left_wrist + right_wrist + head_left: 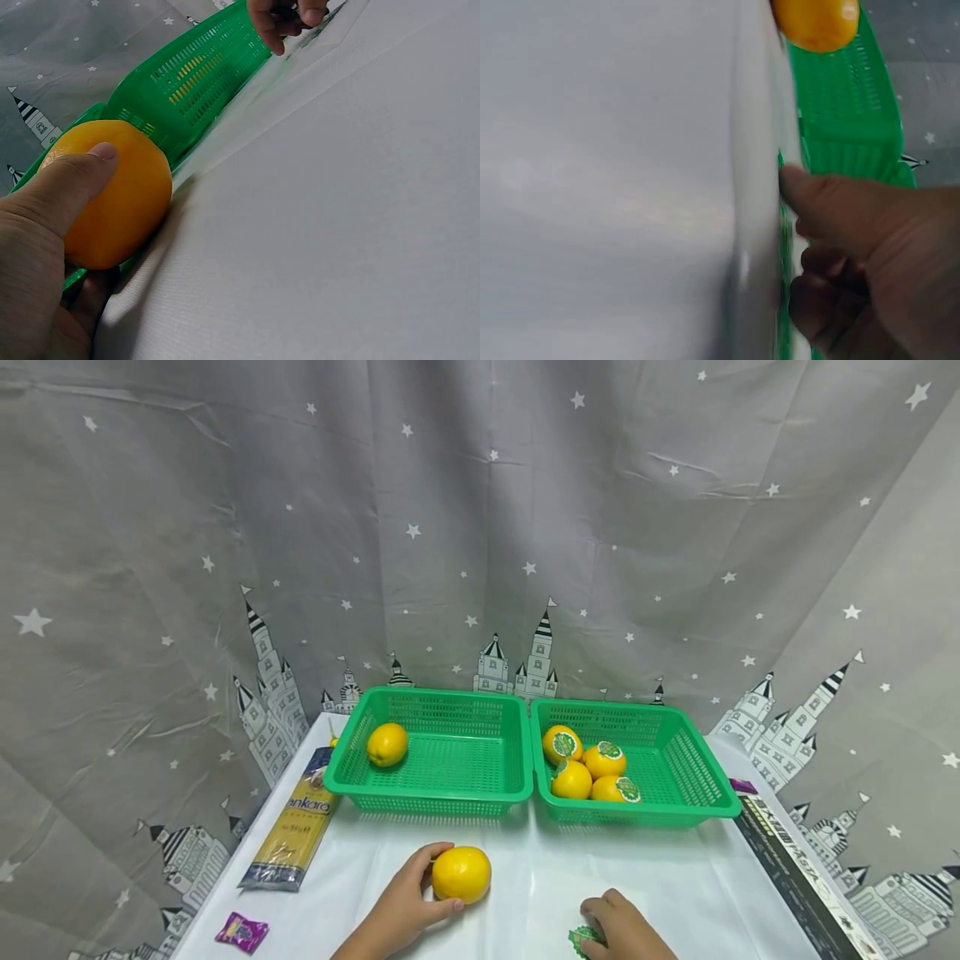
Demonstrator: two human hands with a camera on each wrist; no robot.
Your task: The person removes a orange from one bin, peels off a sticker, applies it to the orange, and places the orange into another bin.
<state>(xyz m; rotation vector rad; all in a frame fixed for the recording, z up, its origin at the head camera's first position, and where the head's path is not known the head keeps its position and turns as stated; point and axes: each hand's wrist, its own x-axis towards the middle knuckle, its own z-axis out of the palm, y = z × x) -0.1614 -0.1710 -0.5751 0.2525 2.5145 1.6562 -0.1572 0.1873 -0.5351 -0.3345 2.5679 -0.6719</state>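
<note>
Two green baskets (pixel 442 796) beyond the orange (pixel 462 874) in left grip (pixel 408 897), sticker (pixel 581 936) in right grip (pixel 621 928)

Head view: set above the near side of the table (pixel 517 910), facing forward and down; the farthest back, it takes in the curtain (pixel 480 527), both baskets (pixel 427 795), and the left hand (pixel 408 893) and right hand (pixel 626 931) low in frame. Left wrist view: low, close to the left hand, looking slantwise past the fruit (pixel 124 202) to the right hand. Right wrist view: close, turned sideways; shares fruit and right hand with the left.
</note>
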